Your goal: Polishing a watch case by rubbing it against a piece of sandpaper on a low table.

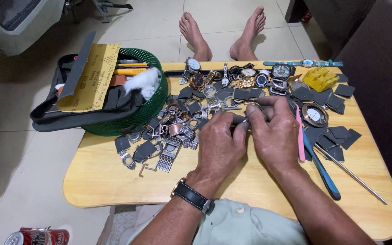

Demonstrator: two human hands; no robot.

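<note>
Leftmost, a green basket (153,111) stands on the wooden table (114,181), with loose metal watch bands (171,145) heaped just right of it. Right of those, our left hand (221,145) and right hand (275,134) meet fingertip to fingertip, pinching a small grey piece (246,119) together. Further right lie blue-handled pliers (323,172).

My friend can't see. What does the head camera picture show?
Two hands, left hand and right hand, pinch a small grey piece together over a wooden table strewn with watches and a green basket.
</note>
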